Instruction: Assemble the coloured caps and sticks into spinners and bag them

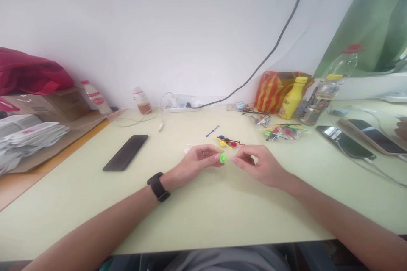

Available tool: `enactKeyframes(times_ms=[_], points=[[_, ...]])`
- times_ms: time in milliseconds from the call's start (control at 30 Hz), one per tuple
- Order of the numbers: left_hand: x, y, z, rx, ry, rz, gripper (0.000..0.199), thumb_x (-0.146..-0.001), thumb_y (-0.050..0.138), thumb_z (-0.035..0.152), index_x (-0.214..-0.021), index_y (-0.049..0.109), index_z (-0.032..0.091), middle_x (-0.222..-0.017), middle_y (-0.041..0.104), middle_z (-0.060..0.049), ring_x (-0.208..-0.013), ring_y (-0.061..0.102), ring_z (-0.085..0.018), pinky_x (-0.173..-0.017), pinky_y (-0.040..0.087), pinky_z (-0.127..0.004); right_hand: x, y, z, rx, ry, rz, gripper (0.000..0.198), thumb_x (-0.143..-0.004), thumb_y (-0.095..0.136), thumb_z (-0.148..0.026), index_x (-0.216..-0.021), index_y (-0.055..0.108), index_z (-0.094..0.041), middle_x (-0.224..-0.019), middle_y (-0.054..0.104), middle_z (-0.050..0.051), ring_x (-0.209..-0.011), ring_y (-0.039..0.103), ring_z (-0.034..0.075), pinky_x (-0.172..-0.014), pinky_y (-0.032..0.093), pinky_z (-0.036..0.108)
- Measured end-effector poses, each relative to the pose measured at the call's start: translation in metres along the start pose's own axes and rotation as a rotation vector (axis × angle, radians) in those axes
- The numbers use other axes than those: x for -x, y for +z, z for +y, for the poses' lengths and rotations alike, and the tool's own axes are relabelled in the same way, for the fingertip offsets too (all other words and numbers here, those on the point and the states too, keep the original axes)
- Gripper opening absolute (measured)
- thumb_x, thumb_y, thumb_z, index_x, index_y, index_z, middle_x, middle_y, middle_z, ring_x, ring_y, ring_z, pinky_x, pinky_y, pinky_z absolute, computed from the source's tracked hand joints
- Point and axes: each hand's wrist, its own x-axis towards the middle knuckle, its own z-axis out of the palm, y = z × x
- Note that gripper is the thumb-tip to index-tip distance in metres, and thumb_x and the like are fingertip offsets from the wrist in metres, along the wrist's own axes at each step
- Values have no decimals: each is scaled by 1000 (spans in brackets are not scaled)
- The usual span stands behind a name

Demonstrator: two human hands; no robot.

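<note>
Between the thumb and fingers of my left hand point(203, 157) is a small bright green round plastic piece point(223, 158). My right hand point(259, 163) is just to the right of it, thumb and forefinger pinched together; anything between those fingertips is too small to make out. Behind the hands lies a little heap of coloured plastic parts point(233, 144) in blue, yellow, red and black, some round and some thin sticks. A blue stick point(213, 131) lies apart, farther back. Part of a white round piece point(187, 150) shows behind my left hand.
Clear bags of similar parts point(282, 132) lie at the right, before a yellow bottle point(292, 98), a striped bag point(269, 91) and plastic bottles point(321, 99). Phones point(346, 142) with cables are farther right. A black phone point(125, 153) and stacked cartons point(34, 133) occupy the left.
</note>
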Motion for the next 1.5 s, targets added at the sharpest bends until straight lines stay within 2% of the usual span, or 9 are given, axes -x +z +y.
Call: enactKeyframes(times_ms=[233,1167,1233,1267,1300,1367,1433,1467,1500], points=[[1,3,3,-38,4,-2,28,-88,82,36,-106,77,15,-100,74,-9,-92,70,-20,-94,57,-40,1,4,5,20,4,-5,32,-93,67,-38,-68,62,-19,-61,52,-2,-56,41,12,-53,34,26],[1,1,0,-73,-8,-24,27,-88,83,35,-104,74,14,-95,75,-8,-89,71,-19,-92,57,-37,1,5,6,46,15,-10,32,-92,69,-33,-66,59,-19,-59,48,-4,-55,39,11,-53,31,27],[0,1,0,-72,13,0,27,-88,82,35,-105,74,15,-96,74,-8,-90,72,-19,-92,57,-37,1,4,4,-16,41,0,21,-94,68,-36,-80,65,-21,-59,43,-6,-55,38,11,-53,32,27],[0,0,0,-74,24,18,28,-88,82,35,-106,74,15,-96,74,-7,-90,72,-19,-92,57,-37,0,4,2,-67,60,13,15,-95,68,-37,-94,66,-22,-60,42,-7,-55,38,11,-54,34,27],[0,0,0,-77,33,38,28,-88,82,35,-107,74,15,-97,74,-7,-91,72,-19,-92,57,-38,0,4,1,-128,81,26,20,-96,67,-38,-111,64,-24,-62,42,-7,-56,40,12,-56,36,27],[0,-1,-1,-83,45,71,29,-88,83,35,-108,73,16,-99,75,-7,-95,72,-20,-94,57,-39,0,4,-2,-248,125,42,46,-98,66,-39,-139,48,-28,-69,46,-7,-60,45,13,-59,39,27],[0,-1,-3,-88,56,92,29,-87,83,34,-108,73,17,-103,75,-8,-100,72,-22,-96,56,-40,0,6,-4,-344,167,46,66,-98,66,-39,-153,31,-33,-78,52,-6,-65,49,13,-62,41,27],[0,-2,-3,-92,64,99,29,-87,84,34,-107,73,17,-106,75,-8,-102,72,-23,-96,56,-40,0,7,-4,-381,185,50,71,-98,67,-40,-155,26,-34,-81,53,-6,-65,49,13,-62,41,26],[0,-2,-4,-99,72,105,28,-87,84,34,-106,73,17,-108,74,-8,-103,71,-23,-96,56,-39,-1,7,-3,-411,201,51,69,-98,67,-41,-155,29,-35,-84,54,-6,-64,48,12,-61,40,26]])
